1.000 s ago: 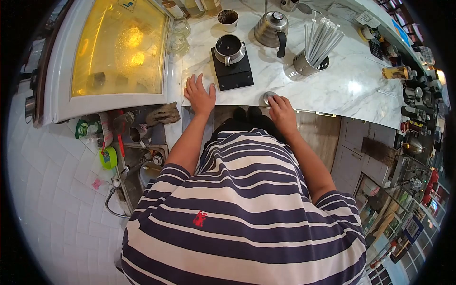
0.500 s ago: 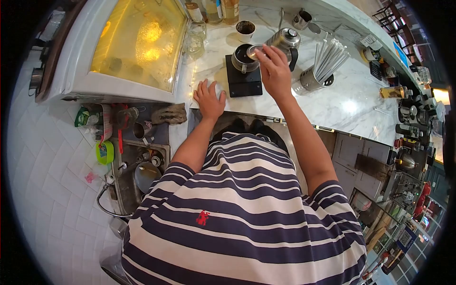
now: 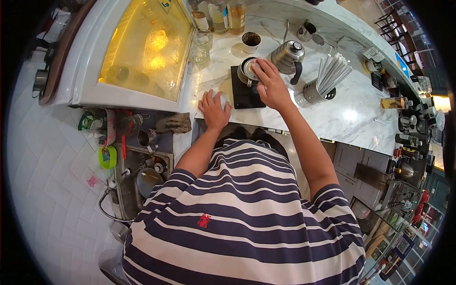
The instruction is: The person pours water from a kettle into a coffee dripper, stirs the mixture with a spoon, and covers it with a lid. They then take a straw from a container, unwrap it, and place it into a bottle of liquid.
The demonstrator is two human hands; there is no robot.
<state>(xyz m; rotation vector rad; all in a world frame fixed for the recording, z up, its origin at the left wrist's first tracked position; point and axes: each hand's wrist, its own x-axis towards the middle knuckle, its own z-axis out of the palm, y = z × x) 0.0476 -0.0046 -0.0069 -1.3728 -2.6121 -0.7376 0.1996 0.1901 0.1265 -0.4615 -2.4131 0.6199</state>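
On the marble counter [image 3: 223, 59] lies my left hand [image 3: 214, 111], palm down with fingers spread, just left of a black scale [image 3: 249, 100]. A small glass coffee pot [image 3: 242, 78] with a dark inside stands on that scale. My right hand [image 3: 273, 88] grips a round, clear lid [image 3: 254, 72] at the pot's mouth, covering most of the opening. The lid sits slightly to the right, and a dark crescent of the inside shows past its edge. My fingertips hide the lid's right side.
Behind the pot is a paper cup [image 3: 251, 46] with dark residue inside. A steel gooseneck kettle [image 3: 287, 58] stands to the right, near a metal holder [image 3: 314, 93] of wrapped straws. Glasses [image 3: 202, 57], bottles [image 3: 218, 19] and a yellow-lit cabinet [image 3: 147, 52] are at left; a sink [image 3: 135, 190] lies below.
My right hand has lowered the lid from beside and above the pot onto its mouth. My left hand stays flat on the counter. The whole view has shifted slightly.
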